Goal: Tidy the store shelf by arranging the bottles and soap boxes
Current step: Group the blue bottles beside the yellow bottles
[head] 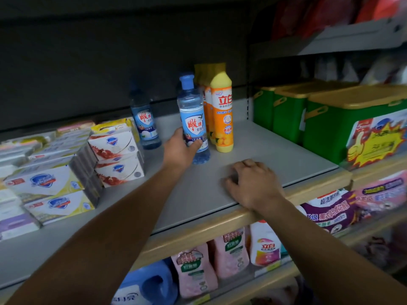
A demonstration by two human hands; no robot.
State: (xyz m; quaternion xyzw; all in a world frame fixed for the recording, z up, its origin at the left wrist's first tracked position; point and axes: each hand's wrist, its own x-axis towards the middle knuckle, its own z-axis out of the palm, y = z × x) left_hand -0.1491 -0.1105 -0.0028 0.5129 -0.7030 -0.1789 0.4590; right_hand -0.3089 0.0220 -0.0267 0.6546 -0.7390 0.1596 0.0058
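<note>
Left hand (179, 148) grips our blue bottle (193, 119) low (fingers hidden behind it), upright beside the orange bottle (222, 113); right hand (253, 183) rests loosely curled on the shelf (275, 150).

Shelf (253, 139): smooth matt grey board, with a pale wood-look front edge.
Blue bottle (193, 115): clear glossy plastic, bluish liquid showing through, opaque blue plastic cap, glossy printed label.
Second blue bottle (144, 119): same clear plastic and glossy label.
Yellow bottle (222, 111): opaque smooth plastic, slight sheen, orange printed label.
Soap boxes (114, 148): printed cardboard, smooth, lightly glossy; some stacks look film-wrapped.
Green boxes (326, 122): hard glossy plastic, yellow-tan plastic lids and handles; glossy paper sticker on the front one.
Refill pouches (193, 274), lower shelf: soft glossy plastic film, pink.
Blue jug (152, 285): smooth opaque plastic.
</note>
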